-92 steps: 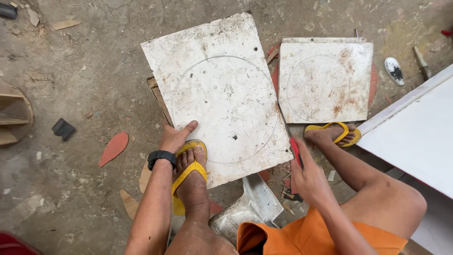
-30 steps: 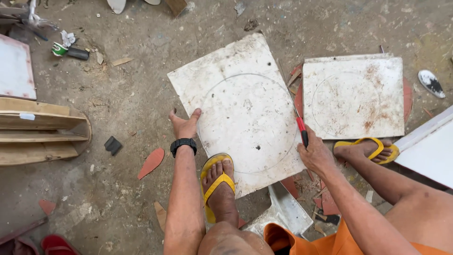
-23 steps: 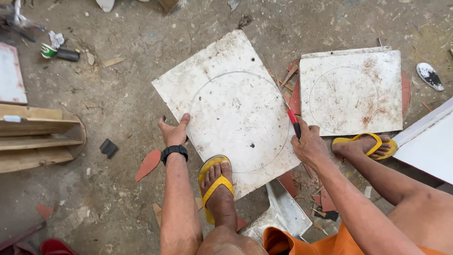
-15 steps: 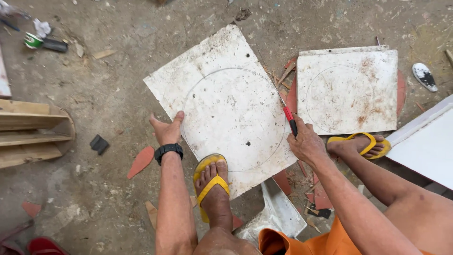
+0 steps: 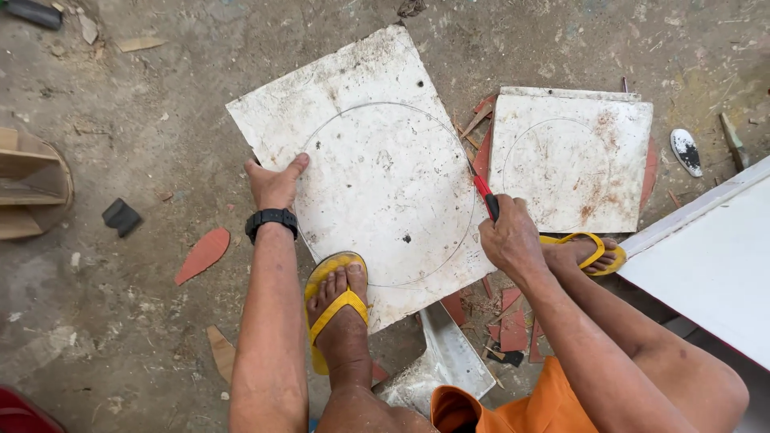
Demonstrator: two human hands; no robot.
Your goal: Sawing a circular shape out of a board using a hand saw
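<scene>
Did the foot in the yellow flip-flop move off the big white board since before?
No. The left foot stays planted on the big white board, at its near edge just beside the drawn circle, as before.

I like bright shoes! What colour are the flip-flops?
The flip-flops are yellow, clearest in the head view.

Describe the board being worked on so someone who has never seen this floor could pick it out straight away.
On the dusty concrete floor lie two dirty white square boards. It is the larger board, lying left of the smaller board. Only it is pinned by a foot in a yellow sandal, gripped at its edge by the left hand, with the right hand holding a red-handled tool against it.
</scene>
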